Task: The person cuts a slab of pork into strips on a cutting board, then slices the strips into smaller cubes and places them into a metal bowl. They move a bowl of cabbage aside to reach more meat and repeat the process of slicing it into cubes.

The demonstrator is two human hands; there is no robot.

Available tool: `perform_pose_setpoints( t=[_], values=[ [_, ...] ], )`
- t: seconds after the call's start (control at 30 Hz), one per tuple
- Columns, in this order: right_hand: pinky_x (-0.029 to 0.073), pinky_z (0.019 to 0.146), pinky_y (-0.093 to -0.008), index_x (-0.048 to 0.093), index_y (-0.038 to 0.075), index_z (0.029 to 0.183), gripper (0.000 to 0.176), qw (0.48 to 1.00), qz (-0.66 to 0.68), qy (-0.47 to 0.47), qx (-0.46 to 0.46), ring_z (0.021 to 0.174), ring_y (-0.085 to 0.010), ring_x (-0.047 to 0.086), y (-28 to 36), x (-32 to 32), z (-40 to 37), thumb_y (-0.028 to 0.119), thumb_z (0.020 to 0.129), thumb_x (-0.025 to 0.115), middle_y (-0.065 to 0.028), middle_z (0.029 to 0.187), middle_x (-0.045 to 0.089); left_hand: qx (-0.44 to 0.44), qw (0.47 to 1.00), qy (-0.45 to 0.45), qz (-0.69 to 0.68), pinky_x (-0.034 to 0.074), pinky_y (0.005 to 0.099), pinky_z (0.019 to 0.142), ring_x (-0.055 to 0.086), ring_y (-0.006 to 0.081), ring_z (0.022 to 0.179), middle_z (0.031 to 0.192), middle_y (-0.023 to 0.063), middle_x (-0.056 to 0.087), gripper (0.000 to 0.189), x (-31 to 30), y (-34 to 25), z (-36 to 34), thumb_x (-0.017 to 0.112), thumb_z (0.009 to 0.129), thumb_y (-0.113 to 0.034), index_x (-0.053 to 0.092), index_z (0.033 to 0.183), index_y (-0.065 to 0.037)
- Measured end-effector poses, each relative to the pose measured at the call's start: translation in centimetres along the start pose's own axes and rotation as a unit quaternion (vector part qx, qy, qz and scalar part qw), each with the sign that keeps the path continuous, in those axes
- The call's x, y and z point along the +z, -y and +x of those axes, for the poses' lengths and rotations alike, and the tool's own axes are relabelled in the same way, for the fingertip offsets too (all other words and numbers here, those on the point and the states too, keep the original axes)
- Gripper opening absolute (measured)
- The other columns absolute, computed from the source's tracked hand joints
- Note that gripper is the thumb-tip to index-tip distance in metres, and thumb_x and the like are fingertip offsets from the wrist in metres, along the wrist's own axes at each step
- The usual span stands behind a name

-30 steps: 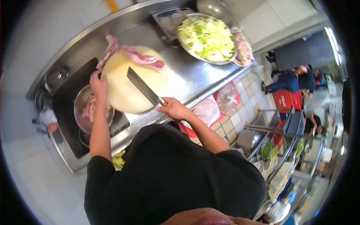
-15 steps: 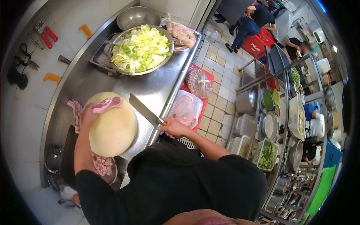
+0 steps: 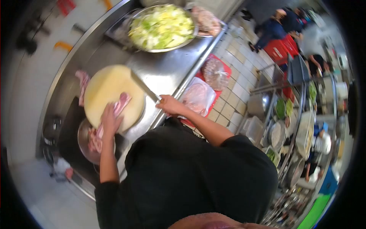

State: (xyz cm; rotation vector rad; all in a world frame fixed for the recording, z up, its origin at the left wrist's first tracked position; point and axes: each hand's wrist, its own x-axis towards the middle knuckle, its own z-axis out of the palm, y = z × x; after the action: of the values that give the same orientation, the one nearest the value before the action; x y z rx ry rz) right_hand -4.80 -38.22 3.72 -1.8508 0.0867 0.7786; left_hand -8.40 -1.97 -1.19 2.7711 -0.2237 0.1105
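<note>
My left hand [image 3: 110, 120] is over the near-left part of a round, pale chopping board [image 3: 103, 84], its fingers wrapped on a strip of pork belly [image 3: 123, 101]. One end of that strip points up toward the board's middle. In my right hand [image 3: 169, 105] is the handle of a cleaver [image 3: 144, 85], whose blade reaches over the board's right edge. A second pork strip [image 3: 82, 81] lies left of the board. Below the board a metal bowl [image 3: 81, 138] contains cut meat pieces [image 3: 94, 142], partly covered by my left forearm.
A big bowl of chopped cabbage [image 3: 162, 28] stands at the counter's far end, beside bagged meat [image 3: 206, 20]. Bagged meats [image 3: 199, 95] rest on a red board [image 3: 217, 100] right of the steel counter [image 3: 160, 65]. Shelving [image 3: 263, 88] and several people occupy the right side.
My left hand has brought the pork strip from the board's upper left down to its lower part. The cleaver stays in my right hand at the board's right. The whole view has shifted.
</note>
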Motion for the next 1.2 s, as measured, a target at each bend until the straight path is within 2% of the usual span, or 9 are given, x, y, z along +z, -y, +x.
perform_pose_setpoints(
  t=[0.27,0.37,0.4,0.47,0.53,0.63,0.83,1.0,1.2],
  values=[
    [0.044,0.04,-0.0326,0.057,0.0,0.115,0.029,0.998,0.03,0.03,0.046,0.046,-0.0145,0.053,0.8,0.3,-0.4,0.021,0.097,0.068,-0.0041,0.063,0.055,-0.023,0.998,-0.03,-0.059,0.049,0.0477,0.098,0.06,0.0382,0.114,0.121,0.0182,0.067,0.044,1.4,-2.9,3.5,0.067,0.088,-0.02,0.066,0.128,-0.004],
    [0.054,0.051,-0.039,0.063,-0.011,0.096,0.035,0.996,-0.078,-0.006,-0.048,0.052,-0.0223,0.063,-2.7,0.7,1.5,0.023,0.095,0.066,-0.0153,0.072,0.068,0.029,0.992,-0.11,-0.062,0.05,0.0486,0.092,0.061,0.0384,0.104,0.111,0.0172,0.066,0.044,3.9,-4.7,3.9,0.069,0.088,-0.022,0.067,0.13,-0.011],
    [0.057,0.061,-0.0382,0.06,-0.01,0.111,0.042,0.995,-0.094,-0.005,-0.034,0.054,-0.0213,0.063,-4.4,1.0,2.8,0.027,0.094,0.071,-0.0136,0.068,0.065,0.024,0.991,-0.117,-0.053,0.05,0.0492,0.091,0.061,0.0385,0.101,0.107,0.0168,0.066,0.044,3.5,-6.3,3.8,0.07,0.088,-0.022,0.068,0.131,-0.014],
    [0.055,0.054,-0.0383,0.058,-0.01,0.119,0.045,0.999,-0.04,-0.003,0.015,0.053,-0.021,0.062,-1.5,1.1,1.0,0.026,0.095,0.069,-0.013,0.071,0.066,-0.025,0.995,-0.066,-0.075,0.05,0.0482,0.088,0.06,0.0373,0.1,0.104,0.0159,0.063,0.045,2.5,-8.1,4.1,0.074,0.087,-0.02,0.07,0.131,-0.024],
    [0.052,0.048,-0.0368,0.054,-0.008,0.129,0.049,0.999,-0.03,0.008,0.008,0.052,-0.0193,0.061,-1.1,0.8,0.7,0.024,0.095,0.067,-0.0102,0.072,0.064,0.002,0.997,-0.072,-0.033,0.05,0.0493,0.088,0.061,0.0375,0.1,0.104,0.0165,0.064,0.048,2.6,-7.7,4.6,0.073,0.088,-0.018,0.067,0.136,-0.02],
    [0.051,0.046,-0.0341,0.052,-0.006,0.133,0.052,0.999,-0.041,0.028,0.014,0.052,-0.0173,0.059,0.9,0.0,-0.4,0.023,0.093,0.068,-0.0063,0.069,0.057,0.039,0.988,-0.124,-0.086,0.049,0.0514,0.089,0.061,0.038,0.1,0.108,0.0177,0.064,0.051,3.0,-6.9,5.1,0.071,0.089,-0.016,0.064,0.14,-0.014],
    [0.051,0.048,-0.0356,0.053,-0.005,0.132,0.05,0.996,-0.077,0.03,-0.039,0.057,-0.0172,0.061,0.6,-0.3,-0.6,0.021,0.092,0.07,-0.0053,0.072,0.057,-0.04,0.996,0.009,-0.085,0.05,0.0511,0.091,0.06,0.0386,0.109,0.121,0.0166,0.062,0.054,4.9,-7.8,8.3,0.069,0.092,-0.019,0.058,0.144,-0.01],
    [0.054,0.043,-0.032,0.047,0.002,0.14,0.052,0.998,-0.033,0.053,0.021,0.05,-0.0155,0.059,1.7,-0.7,-1.7,0.021,0.096,0.068,-0.0064,0.073,0.06,-0.051,0.996,0.007,0.077,0.044,0.0598,0.103,0.05,0.0408,0.135,0.147,0.0181,0.054,0.075,2.9,-5.9,3.4,0.066,0.095,-0.049,0.043,0.155,-0.01],
    [0.049,0.044,-0.032,0.04,0.002,0.153,0.066,0.997,-0.028,0.067,0.017,0.05,-0.016,0.058,0.3,-1.1,-1.2,0.019,0.095,0.067,-0.0078,0.071,0.063,-0.072,0.995,0.034,0.054,0.039,0.0643,0.107,0.044,0.0409,0.142,0.154,0.0201,0.048,0.078,1.2,-4.9,0.1,0.067,0.093,-0.053,0.045,0.152,-0.007]
  ],
)
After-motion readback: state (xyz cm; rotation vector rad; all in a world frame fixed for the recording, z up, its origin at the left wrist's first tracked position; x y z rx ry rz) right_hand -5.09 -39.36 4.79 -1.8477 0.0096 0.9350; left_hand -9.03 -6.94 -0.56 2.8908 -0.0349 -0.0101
